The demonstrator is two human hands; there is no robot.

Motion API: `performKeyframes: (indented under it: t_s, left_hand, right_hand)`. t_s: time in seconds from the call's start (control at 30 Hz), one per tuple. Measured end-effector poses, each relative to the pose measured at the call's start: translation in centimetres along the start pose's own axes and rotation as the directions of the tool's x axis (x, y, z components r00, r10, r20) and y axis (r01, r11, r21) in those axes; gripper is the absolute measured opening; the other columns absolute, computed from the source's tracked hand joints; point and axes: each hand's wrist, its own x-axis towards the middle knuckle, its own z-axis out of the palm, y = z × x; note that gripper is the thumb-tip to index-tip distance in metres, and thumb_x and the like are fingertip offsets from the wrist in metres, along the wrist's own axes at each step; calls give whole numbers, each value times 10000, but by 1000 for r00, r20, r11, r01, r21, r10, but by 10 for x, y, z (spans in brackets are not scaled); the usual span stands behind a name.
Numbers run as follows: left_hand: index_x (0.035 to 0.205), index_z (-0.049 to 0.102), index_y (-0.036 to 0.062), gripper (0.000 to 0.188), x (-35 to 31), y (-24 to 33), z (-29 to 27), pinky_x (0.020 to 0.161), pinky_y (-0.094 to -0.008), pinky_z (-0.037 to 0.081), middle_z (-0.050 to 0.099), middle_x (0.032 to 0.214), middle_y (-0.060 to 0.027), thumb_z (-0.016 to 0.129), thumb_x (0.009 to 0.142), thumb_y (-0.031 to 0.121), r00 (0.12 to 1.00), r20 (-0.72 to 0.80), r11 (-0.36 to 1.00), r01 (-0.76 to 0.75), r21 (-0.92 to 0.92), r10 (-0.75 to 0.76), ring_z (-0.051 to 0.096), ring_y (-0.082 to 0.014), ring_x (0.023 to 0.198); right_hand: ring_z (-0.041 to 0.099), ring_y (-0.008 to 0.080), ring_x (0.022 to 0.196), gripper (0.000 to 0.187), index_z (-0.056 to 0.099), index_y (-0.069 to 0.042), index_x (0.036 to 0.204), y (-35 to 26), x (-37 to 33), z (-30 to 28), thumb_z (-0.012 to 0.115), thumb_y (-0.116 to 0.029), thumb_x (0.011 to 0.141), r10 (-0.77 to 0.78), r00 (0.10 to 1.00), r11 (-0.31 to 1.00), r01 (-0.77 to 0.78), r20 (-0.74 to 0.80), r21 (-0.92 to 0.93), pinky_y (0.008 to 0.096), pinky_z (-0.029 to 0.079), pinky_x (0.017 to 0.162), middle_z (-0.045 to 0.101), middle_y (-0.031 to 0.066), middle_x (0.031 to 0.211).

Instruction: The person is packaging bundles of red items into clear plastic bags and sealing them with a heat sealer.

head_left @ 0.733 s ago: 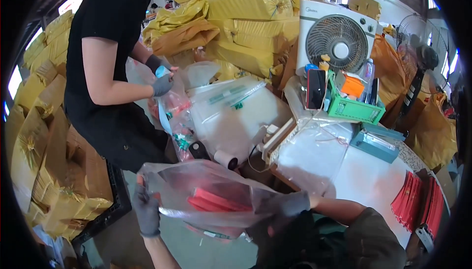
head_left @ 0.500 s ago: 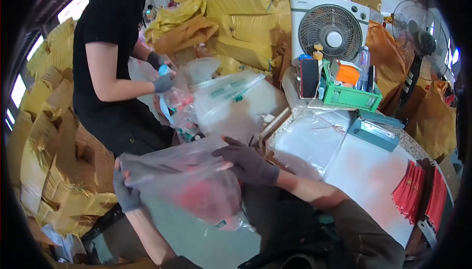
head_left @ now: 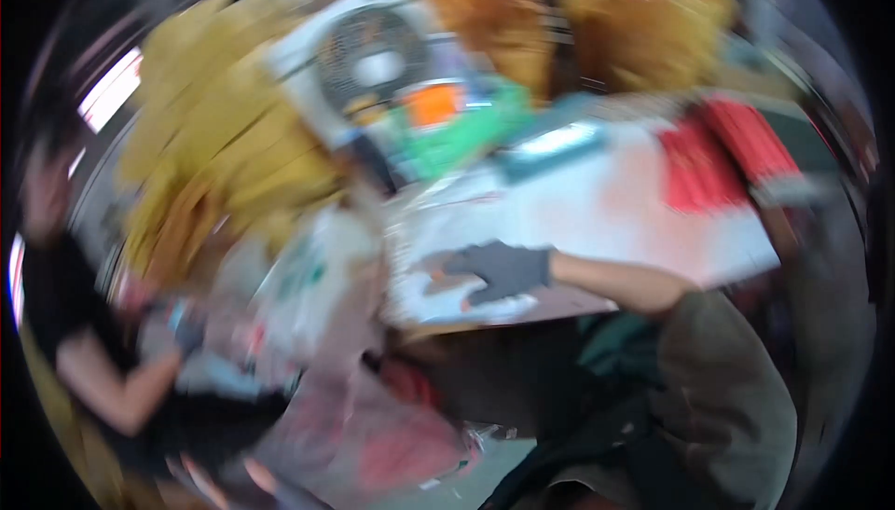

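Note:
My right hand (head_left: pixel 508 269), in a grey glove with bare fingertips, is open over the near-left part of the white table (head_left: pixel 578 207), its fingers spread toward the left. Whether its fingertips touch the surface is smeared. At the lower left edge, my left hand (head_left: pixel 244 489) is blurred and partly cut off. It appears to grip the edge of a clear plastic bag (head_left: pixel 326 431). Something red (head_left: pixel 406 445) shows through the bag, which slants across in front of my lap.
On the table lie red bundles (head_left: pixel 695 170), a blue-green box-shaped thing (head_left: pixel 555 148) and a green basket (head_left: pixel 466 137). Behind stands a white fan (head_left: pixel 378 62). Yellow wrapped bales (head_left: pixel 224 109) are stacked at the back left. Another person (head_left: pixel 103 361) works at the left beside plastic bags.
The view has swung to the right and blurred. My right hand has let go of the bag and moved over the table. My left hand and the bag now sit lower in view.

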Motion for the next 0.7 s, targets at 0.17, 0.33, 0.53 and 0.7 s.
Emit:
performKeyframes:
  t_s: [0.17, 0.33, 0.53, 0.7]
  left_hand:
    - [1235, 449, -47, 529, -122, 103, 87, 926, -411, 429, 536, 1143, -237, 631, 799, 193, 933, 230, 259, 158, -953, 278, 538, -315, 1068]
    - [1418, 222, -16, 662, -212, 300, 155, 941, -342, 430, 462, 1328, -170, 564, 855, 53, 235, 602, 5, 929, -369, 763, 523, -239, 1140]
    - [1287, 405, 33, 398, -270, 372, 213, 958, -376, 456, 513, 1237, -128, 536, 913, 64, -20, 799, -210, 961, 182, 602, 530, -225, 1121]
    - [1067, 544, 93, 361, -272, 463, 276, 936, -413, 431, 577, 1098, -110, 336, 959, 368, -174, 492, -376, 447, 811, 853, 553, -271, 1031]
  right_hand:
    - [506, 386, 1125, 656, 428, -54, 1322, 109, -205, -113, 613, -424, 812, 588, 699, 691, -696, -406, -197, 437, 374, 987, 496, 220, 1267]
    - [593, 349, 937, 532, 569, -47, 1010, 121, -458, -212, 660, -495, 740, 346, 103, 137, -989, -933, -58, 438, 464, 810, 616, 194, 1003]
    - [523, 367, 1135, 720, 400, -157, 1379, 163, -597, -267, 559, -558, 802, 448, -174, -108, -984, -877, 140, 425, 422, 946, 553, 205, 1226]
    - [448, 365, 1225, 636, 421, -11, 1333, 209, -592, -250, 552, -417, 860, 613, 141, 175, -984, -777, -39, 393, 378, 1002, 443, 226, 1337]
